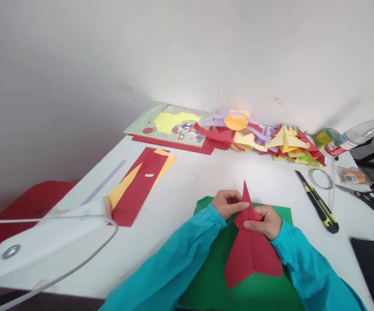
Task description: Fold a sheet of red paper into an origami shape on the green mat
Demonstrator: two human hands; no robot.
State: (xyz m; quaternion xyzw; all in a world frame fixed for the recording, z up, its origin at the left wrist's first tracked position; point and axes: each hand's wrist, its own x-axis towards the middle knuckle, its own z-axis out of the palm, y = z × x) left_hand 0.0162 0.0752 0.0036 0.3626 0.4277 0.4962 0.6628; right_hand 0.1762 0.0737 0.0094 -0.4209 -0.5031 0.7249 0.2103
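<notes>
A folded red paper plane (253, 255) with a pointed nose is held up over a green sheet (212, 276) on the white table. My left hand (228, 204) is closed on its left side near the nose, thumb and fingers pinching a fold. My right hand (267, 221) grips the right side a little lower, with its thumb lying across the middle crease. The fingers behind the paper are partly hidden.
Red and orange paper strips (138, 190) lie left, before a pad of paper (174, 125). Folded paper pieces (290, 144) are heaped at the back. A utility knife (317, 201), tape roll (321, 178), scissors (366, 198) and bottle (355, 136) are at right. A white cable (86, 261) loops at left.
</notes>
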